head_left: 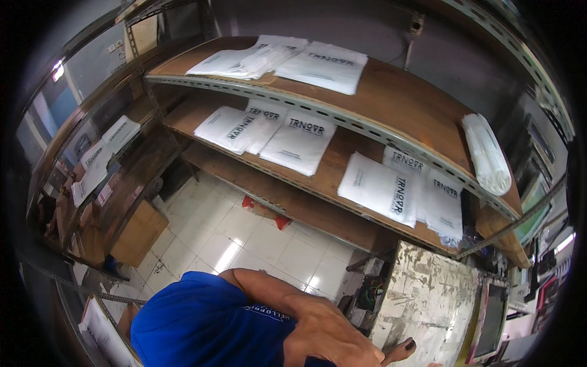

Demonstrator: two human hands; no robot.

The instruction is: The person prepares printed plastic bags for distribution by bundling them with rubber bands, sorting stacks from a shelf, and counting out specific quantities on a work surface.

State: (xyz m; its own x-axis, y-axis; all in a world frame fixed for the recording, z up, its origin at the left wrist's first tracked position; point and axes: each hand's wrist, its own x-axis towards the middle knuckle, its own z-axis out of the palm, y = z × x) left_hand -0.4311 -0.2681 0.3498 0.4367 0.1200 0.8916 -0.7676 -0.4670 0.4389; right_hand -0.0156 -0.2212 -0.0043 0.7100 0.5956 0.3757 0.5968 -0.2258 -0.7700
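Observation:
A bent bare arm reaches out of a blue sleeve (195,312) at the lower left; I take it for my own left arm. My left hand (333,339) is large and close at the lower edge, its back toward me. Its fingers are mostly cut off, so I cannot tell whether it holds anything. Just right of it shows a fingertip-like shape with a dark end (402,350); which hand it belongs to is unclear. It lies in front of a worn, paint-flaked white board (422,300). My right hand cannot be made out.
Ahead stands a metal-framed wooden shelf (403,110). White printed bags (321,66) lie in stacks on its upper boards, more bags (299,144) below. A clear plastic roll (487,154) lies at the right end. Cables (370,293) and a cardboard box (140,235) stand low down.

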